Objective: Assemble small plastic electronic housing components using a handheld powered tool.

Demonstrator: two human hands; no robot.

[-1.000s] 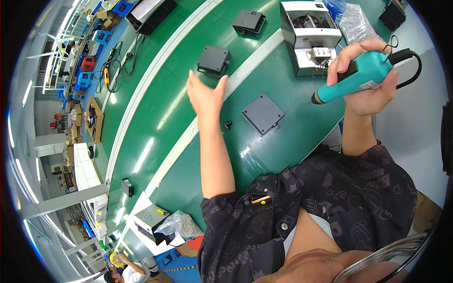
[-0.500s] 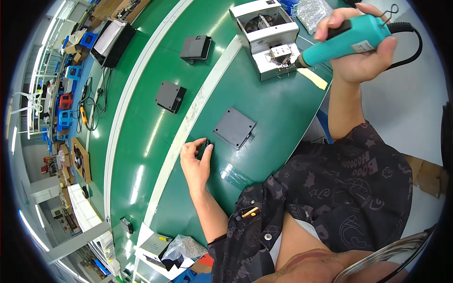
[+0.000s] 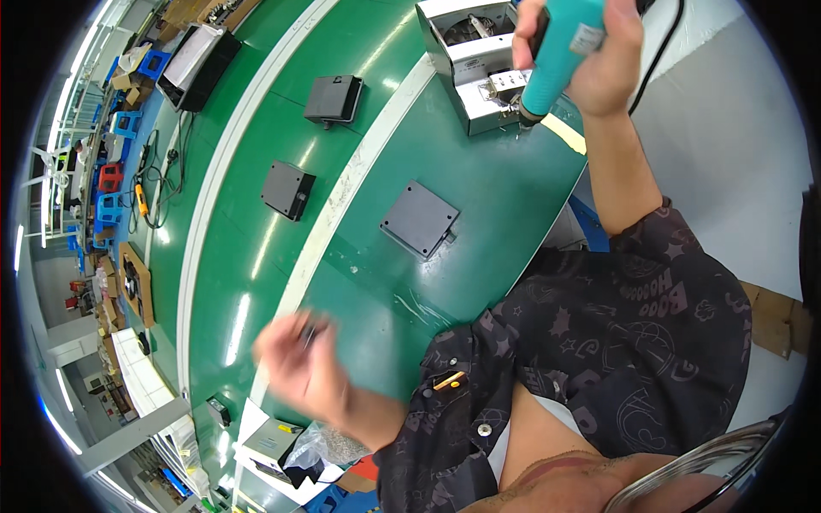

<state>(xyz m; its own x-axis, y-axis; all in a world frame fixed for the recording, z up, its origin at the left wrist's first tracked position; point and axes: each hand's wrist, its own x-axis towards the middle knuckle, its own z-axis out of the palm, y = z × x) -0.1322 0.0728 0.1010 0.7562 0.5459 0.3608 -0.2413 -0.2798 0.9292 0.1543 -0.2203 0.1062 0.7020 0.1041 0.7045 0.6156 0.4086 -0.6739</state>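
My right hand (image 3: pixel 603 73) is wrapped round a teal electric screwdriver (image 3: pixel 560 56) with a dark nose. The screwdriver's tip points down beside the front of a white-and-black screw feeder (image 3: pixel 479 64); whether they touch I cannot tell. My left hand (image 3: pixel 299 363), smeared by motion, is above the table's near left part with a small black piece (image 3: pixel 313 332) between its fingers. Between my hands, a square dark grey box (image 3: pixel 420 220) lies flat on the green table, with holes at its corners and a small fitting on its lower right side.
Two similar dark boxes, one farther off (image 3: pixel 333 100) and one to its lower left (image 3: pixel 288 190), sit beyond a white strip (image 3: pixel 355 162). A plastic bag (image 3: pixel 312 446) and a small carton (image 3: pixel 272 445) are at the near left. A cream strip (image 3: pixel 564 134) lies by the feeder.
My left hand has pulled away from the middle box, toward the lower left, with the black piece. My right hand has shifted left and up, and the screwdriver now points more steeply down.
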